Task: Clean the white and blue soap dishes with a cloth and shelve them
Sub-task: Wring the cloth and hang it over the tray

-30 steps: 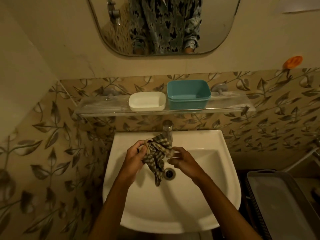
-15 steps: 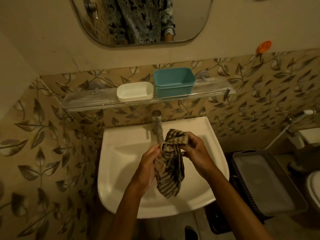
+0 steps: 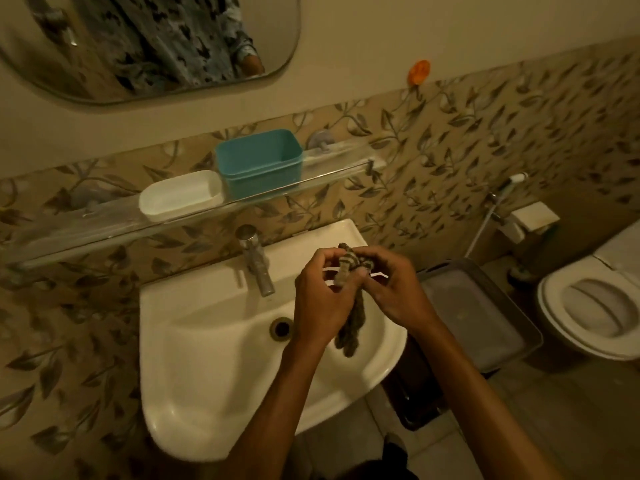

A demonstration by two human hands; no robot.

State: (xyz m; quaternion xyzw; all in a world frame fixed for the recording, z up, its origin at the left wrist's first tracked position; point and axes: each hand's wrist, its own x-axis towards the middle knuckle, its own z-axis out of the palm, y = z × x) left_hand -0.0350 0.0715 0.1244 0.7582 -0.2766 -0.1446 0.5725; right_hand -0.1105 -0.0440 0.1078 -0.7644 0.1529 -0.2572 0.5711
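Over sink (image 3: 214,358), both hands' grips, left (image 3: 318,303) and right (image 3: 394,299), pinch cloth (image 3: 351,271).

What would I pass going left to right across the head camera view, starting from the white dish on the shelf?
white soap dish → blue soap dish → striped cloth → orange wall hook → toilet
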